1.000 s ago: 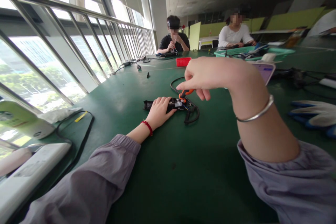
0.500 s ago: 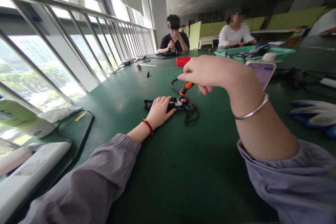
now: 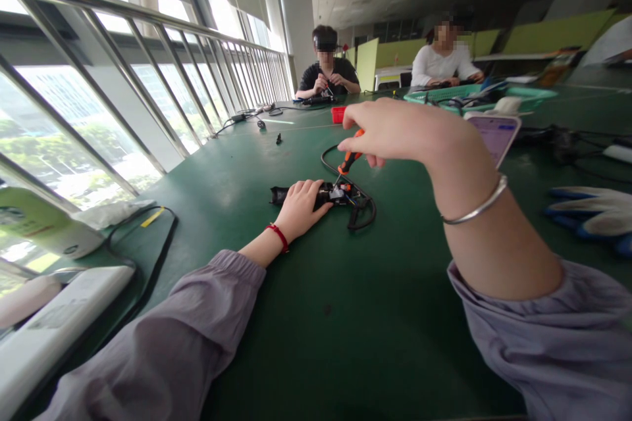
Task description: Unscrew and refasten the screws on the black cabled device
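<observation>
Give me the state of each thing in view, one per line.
left hand, clasped over the black device
right hand, pinching the screwdriver handle
screwdriver, tilted, tip down at the device
black device, lying on table, wires exposed
phone, propped up, screen lit

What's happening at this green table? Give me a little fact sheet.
Left hand: presses a small black device onto the green table
Right hand: grips an orange-handled screwdriver, tip down toward the device's exposed wiring
Cable: black loop at the device's right end
Nearby: phone, gloves, red box
Others: person in black and person in white, at the far end
</observation>
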Action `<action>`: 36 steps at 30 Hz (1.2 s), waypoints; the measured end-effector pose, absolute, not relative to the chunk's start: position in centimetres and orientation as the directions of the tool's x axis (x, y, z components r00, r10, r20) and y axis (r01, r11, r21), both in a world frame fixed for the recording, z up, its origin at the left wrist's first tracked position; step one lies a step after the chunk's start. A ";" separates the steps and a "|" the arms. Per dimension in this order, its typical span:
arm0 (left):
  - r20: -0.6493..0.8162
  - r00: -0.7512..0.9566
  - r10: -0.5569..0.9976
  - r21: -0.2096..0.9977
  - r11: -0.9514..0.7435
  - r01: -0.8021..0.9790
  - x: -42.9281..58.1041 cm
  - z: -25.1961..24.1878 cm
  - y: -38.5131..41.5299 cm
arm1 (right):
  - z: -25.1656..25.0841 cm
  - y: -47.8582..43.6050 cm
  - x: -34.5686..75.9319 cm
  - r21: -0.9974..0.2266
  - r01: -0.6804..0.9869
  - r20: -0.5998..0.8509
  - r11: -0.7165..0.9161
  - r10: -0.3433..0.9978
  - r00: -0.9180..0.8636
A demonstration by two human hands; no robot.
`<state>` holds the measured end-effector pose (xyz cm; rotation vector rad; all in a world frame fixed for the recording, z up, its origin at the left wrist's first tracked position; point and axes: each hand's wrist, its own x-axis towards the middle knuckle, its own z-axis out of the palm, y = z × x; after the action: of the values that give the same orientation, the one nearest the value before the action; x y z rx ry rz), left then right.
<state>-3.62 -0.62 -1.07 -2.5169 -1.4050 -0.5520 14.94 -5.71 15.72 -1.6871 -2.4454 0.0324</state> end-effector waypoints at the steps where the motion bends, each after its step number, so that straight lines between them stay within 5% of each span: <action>1: 0.415 0.477 0.775 0.000 -0.524 0.852 -3.6 -1.0 -0.6 | 15.7 -5.7 15.0 -0.089 0.918 0.170 0.386 0.914 -0.368; 4: 0.411 0.475 0.778 -0.006 -0.519 0.855 -3.6 -1.0 -0.7 | 15.9 -5.9 14.9 -0.062 0.900 0.201 0.431 0.889 -0.412; 11: 0.424 0.479 0.769 0.009 -0.532 0.847 -3.6 -1.0 -0.8 | 16.1 -6.0 14.5 -0.126 0.950 -0.023 0.286 0.956 -0.291; 17: 0.425 0.475 0.771 0.013 -0.530 0.848 -3.6 -1.1 -0.7 | 15.8 -5.6 14.9 -0.058 0.894 0.246 0.445 0.874 -0.419; 24: 0.424 0.477 0.770 0.008 -0.530 0.848 -3.6 -1.1 -0.7 | 15.9 -5.9 14.7 -0.131 0.930 0.094 0.344 0.938 -0.333; 29: 0.424 0.492 0.761 0.020 -0.551 0.834 -3.9 -1.0 -0.6 | 15.9 -5.8 14.7 -0.065 0.888 0.255 0.454 0.868 -0.425; 36: 0.418 0.497 0.760 0.013 -0.552 0.834 -4.0 -1.0 -0.7 | 15.9 -6.2 14.8 -0.175 0.914 -0.015 0.365 0.928 -0.373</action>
<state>-3.95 -0.71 -0.99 -2.5476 -1.3734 -0.5679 14.75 -6.20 15.95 -1.7074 -2.5235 0.2349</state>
